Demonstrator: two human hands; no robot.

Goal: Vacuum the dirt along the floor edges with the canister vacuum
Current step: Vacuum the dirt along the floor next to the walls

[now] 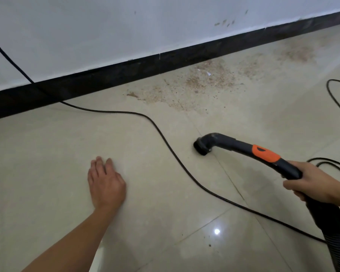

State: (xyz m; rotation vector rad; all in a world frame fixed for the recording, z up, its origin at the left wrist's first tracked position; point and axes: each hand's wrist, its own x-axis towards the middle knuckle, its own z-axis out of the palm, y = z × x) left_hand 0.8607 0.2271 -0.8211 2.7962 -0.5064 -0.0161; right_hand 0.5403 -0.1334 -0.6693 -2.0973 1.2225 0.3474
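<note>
Brown dirt point(204, 81) hugs the baseboard point(106, 79) at upper centre, so the right hand point(310, 185) grips the vacuum wand point(263, 154), nozzle point(201, 148) aimed toward it, while the flat left hand point(105, 185) seemingly braces on the floor point(47, 154).

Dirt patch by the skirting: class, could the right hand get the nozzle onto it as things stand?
Probably yes: the right hand grips the wand; only bare tile lies between nozzle and dirt patch, cord passing left.

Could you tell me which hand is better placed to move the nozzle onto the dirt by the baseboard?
The right hand: it holds the vacuum wand by its grip, with the nozzle short of the dirt. The left hand is open and holds nothing.
</note>
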